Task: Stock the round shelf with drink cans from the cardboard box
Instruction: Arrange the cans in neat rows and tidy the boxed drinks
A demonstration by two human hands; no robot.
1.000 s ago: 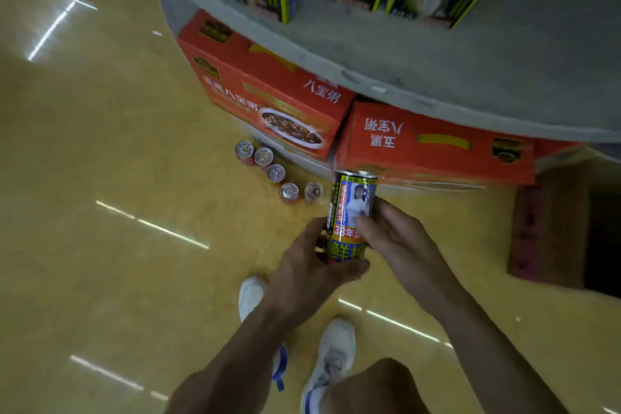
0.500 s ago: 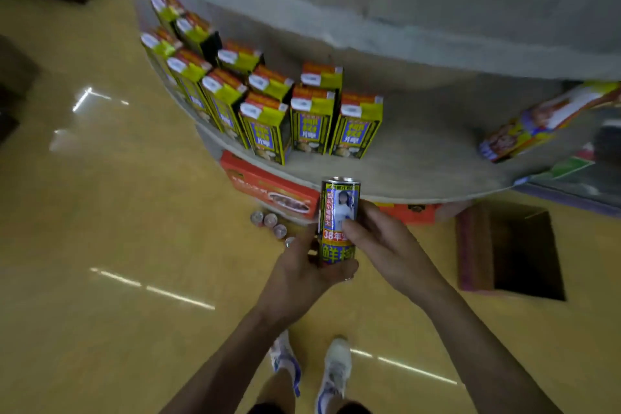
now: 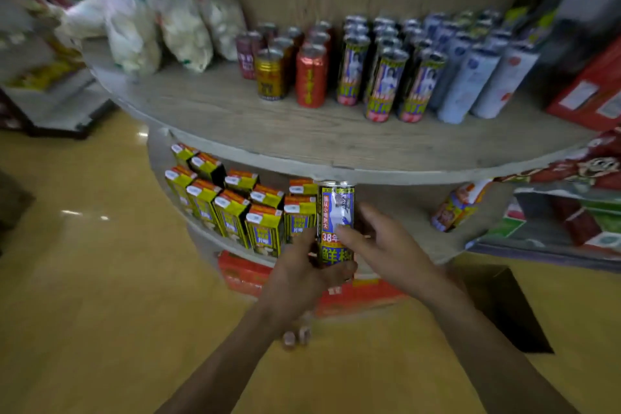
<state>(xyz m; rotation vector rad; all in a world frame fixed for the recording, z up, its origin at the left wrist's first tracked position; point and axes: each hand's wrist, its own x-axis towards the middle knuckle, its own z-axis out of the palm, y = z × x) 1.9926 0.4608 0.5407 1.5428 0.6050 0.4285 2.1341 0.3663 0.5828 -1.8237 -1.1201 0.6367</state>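
**A:** Grip status?

**B:** Left hand [image 3: 302, 276] grips the base of the slim yellow-and-blue printed metal drink can [image 3: 336, 208], thumb wrapped under the label. Right hand [image 3: 386, 245] pinches it at mid-height from the right, one digit on the label front and the rest behind. The can is upright in the air between both hands.

**A:** Handling estimate?

**B:** Judgement only. It looks sealed, so probably full and fairly heavy for its size. The wall should be stiff while sealed but would dent if dropped on the hard floor. The print looks smooth and may be a little slippery. Best hold is around the cylinder at mid-height, thumb opposite fingers, leaving the base free to land flat.

**A:** Surroundings, near to far?

**B:** An open brown cardboard box [image 3: 504, 306] sits on the floor right of the right forearm. Its interior is dark, so I cannot tell the contents. Just beyond the can, yellow-green rectangular drink cartons [image 3: 235, 215] stand on the lower tier of the round grey wooden shelf [image 3: 268, 118]. Further back on the upper tier, rows of matching cans [image 3: 383, 84] stand between red and gold cans [image 3: 309, 77] and pale blue cans [image 3: 470, 77].

**A:** Placement?

**B:** Judgement: the bare board in front of the matching rows. The can is below it and well apart.
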